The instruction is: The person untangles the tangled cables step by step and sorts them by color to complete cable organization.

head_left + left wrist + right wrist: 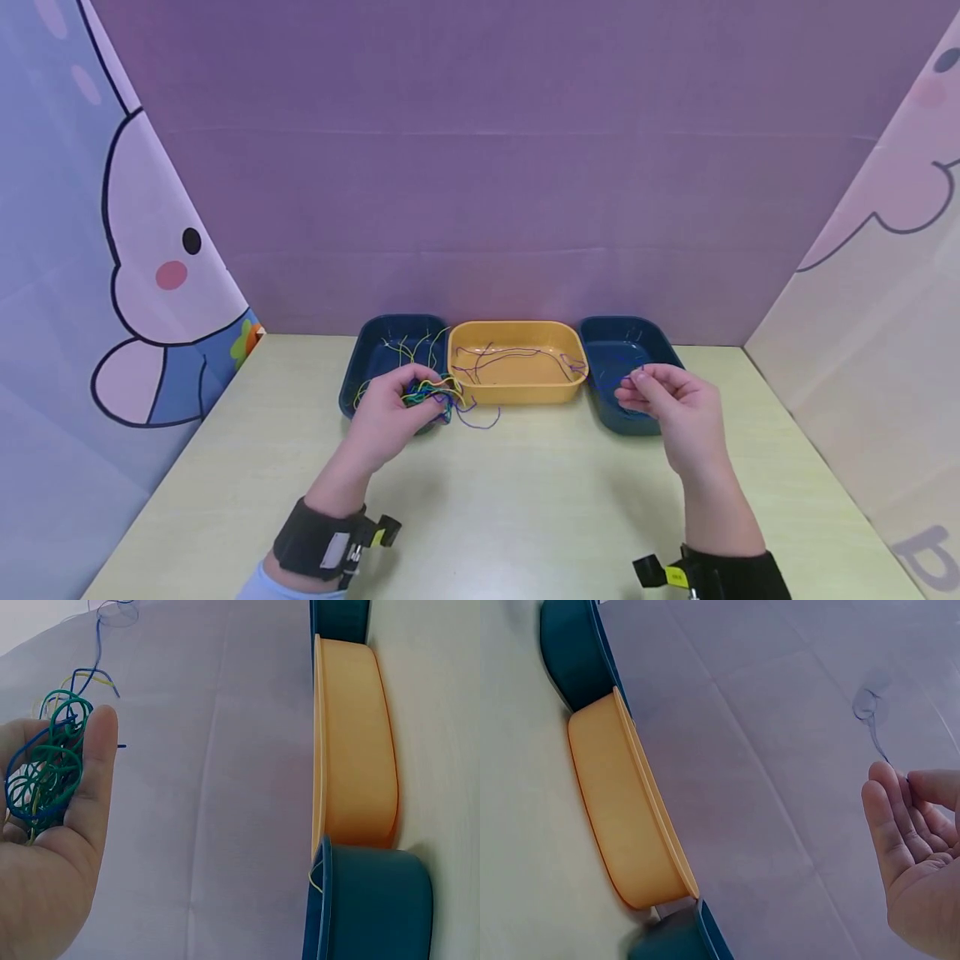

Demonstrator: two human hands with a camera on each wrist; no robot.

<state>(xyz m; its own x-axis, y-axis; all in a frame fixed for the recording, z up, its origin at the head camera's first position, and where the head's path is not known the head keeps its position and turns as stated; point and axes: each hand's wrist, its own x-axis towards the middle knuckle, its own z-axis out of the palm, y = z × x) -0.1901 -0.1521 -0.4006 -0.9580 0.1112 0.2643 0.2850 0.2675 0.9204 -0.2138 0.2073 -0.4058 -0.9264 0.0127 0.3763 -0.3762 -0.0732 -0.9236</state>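
My left hand (384, 414) grips a tangled bundle of thin green, blue and yellow wires (56, 765) above the front of the left dark blue tray (367, 346). Loose blue ends trail out of the bundle to the right. Between thumb and fingertips, my right hand (686, 414) pinches a thin blue wire (873, 735), over the right dark blue tray (628, 423). Its free end is looped and blurred in the right wrist view. Several yellow wires lie in the left tray, partly hidden by my left hand.
Between the two dark trays stands a yellow tray (517, 395) with several thin purple-looking wires in it. The trays form a row on the pale table (517, 500), in front of a purple cloth backdrop (510, 183). Printed cartoon panels flank both sides.
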